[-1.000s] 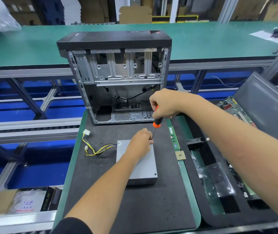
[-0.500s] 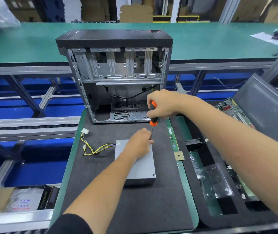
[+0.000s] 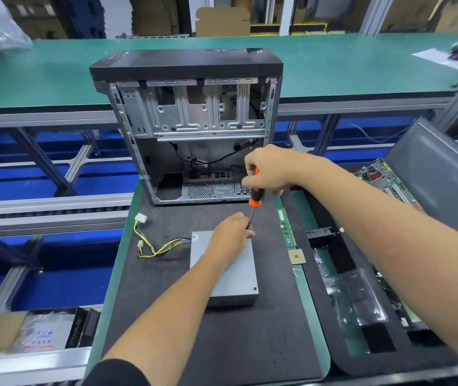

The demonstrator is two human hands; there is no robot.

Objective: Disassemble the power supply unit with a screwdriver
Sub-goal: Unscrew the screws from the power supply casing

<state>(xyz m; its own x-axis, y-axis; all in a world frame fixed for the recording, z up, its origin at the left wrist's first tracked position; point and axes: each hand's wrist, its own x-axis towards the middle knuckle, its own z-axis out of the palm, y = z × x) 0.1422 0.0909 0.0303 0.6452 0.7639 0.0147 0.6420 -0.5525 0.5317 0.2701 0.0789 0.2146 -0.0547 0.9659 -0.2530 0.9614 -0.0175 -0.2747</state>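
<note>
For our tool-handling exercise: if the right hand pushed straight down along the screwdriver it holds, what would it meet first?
Probably the left hand at the power supply unit's far corner; the tip is hidden there.

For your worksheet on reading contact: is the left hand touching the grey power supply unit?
Touching. The head view shows the left hand resting on the far end of the power supply unit, with no gap, its fingers beside the screwdriver shaft.
</note>
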